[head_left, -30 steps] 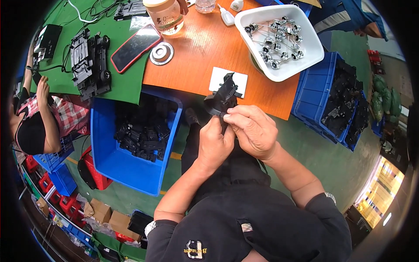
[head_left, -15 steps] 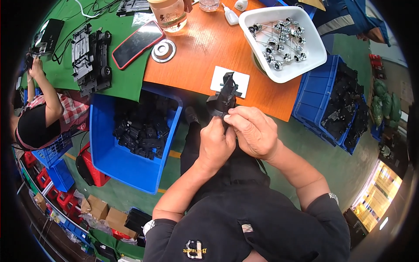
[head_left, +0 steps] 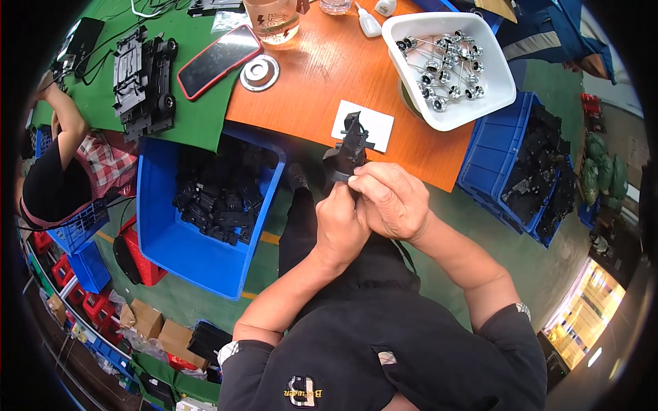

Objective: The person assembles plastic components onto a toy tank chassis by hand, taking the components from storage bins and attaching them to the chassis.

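A black plastic part [head_left: 351, 140], long and narrow with small side tabs, is held upright over the front edge of the orange table. My left hand [head_left: 340, 222] is closed round its lower end. Thumb and fingers of my right hand [head_left: 393, 198] pinch the same end from the right side; whether a smaller piece sits between them is hidden. Behind the part a white card [head_left: 381, 130] lies on the table. To the right stands a white tub [head_left: 504, 103] with several thin metal axles carrying chrome wheels [head_left: 445, 68].
Blue bins of black parts stand left [head_left: 195, 264] and right [head_left: 490, 151]. On the table are a red-edged phone [head_left: 218, 63], a round metal disc [head_left: 260, 72], a jar [head_left: 274, 20] and small bottles [head_left: 368, 22]. Black chassis [head_left: 130, 82] lie on green cloth. A co-worker [head_left: 62, 164] sits left.
My hands stay on the black part, with only a slight shift of the right fingers. The co-worker's arm at the left has moved. The whole view has shifted slightly.
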Demonstrator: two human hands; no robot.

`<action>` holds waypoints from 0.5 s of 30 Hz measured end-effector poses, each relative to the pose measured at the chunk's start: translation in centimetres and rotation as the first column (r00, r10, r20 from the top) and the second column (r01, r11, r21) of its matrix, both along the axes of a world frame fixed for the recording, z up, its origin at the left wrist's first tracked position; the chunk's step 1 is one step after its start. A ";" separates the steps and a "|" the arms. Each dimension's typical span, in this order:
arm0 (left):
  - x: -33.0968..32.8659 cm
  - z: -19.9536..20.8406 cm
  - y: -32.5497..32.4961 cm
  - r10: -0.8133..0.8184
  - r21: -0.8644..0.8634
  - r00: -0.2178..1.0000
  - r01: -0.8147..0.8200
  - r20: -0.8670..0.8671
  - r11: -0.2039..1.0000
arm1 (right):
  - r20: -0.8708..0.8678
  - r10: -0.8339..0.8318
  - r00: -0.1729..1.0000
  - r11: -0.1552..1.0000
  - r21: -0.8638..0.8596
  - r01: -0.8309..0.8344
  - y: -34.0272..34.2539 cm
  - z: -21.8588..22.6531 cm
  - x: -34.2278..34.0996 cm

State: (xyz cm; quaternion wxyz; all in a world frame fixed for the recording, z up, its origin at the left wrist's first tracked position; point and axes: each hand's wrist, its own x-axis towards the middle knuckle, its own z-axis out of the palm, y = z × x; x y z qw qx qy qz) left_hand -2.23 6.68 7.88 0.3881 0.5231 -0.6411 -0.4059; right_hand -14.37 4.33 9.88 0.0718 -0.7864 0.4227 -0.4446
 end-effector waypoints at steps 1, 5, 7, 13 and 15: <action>-0.1 -0.1 0.0 0.003 -0.001 1.000 -0.003 -0.001 1.000 | 0.004 -0.007 1.000 1.000 -0.001 0.007 0.0 0.0 0.1; 0.2 -0.3 0.2 0.011 0.021 1.000 -0.011 -0.016 1.000 | 0.017 0.030 0.999 1.000 0.008 -0.030 0.4 0.0 -0.1; 0.4 -0.2 0.2 0.013 0.037 0.999 -0.012 -0.031 0.999 | 0.015 0.029 0.999 0.999 0.037 -0.030 0.5 0.6 -0.3; 1.1 0.1 0.6 -0.010 0.069 0.989 0.021 -0.151 0.997 | 0.189 -0.116 0.975 0.971 0.230 0.071 1.5 1.7 0.6; 1.1 0.2 0.8 -0.022 0.100 0.983 0.041 -0.185 0.994 | 0.135 -0.095 0.986 0.979 0.191 0.068 1.5 1.9 0.5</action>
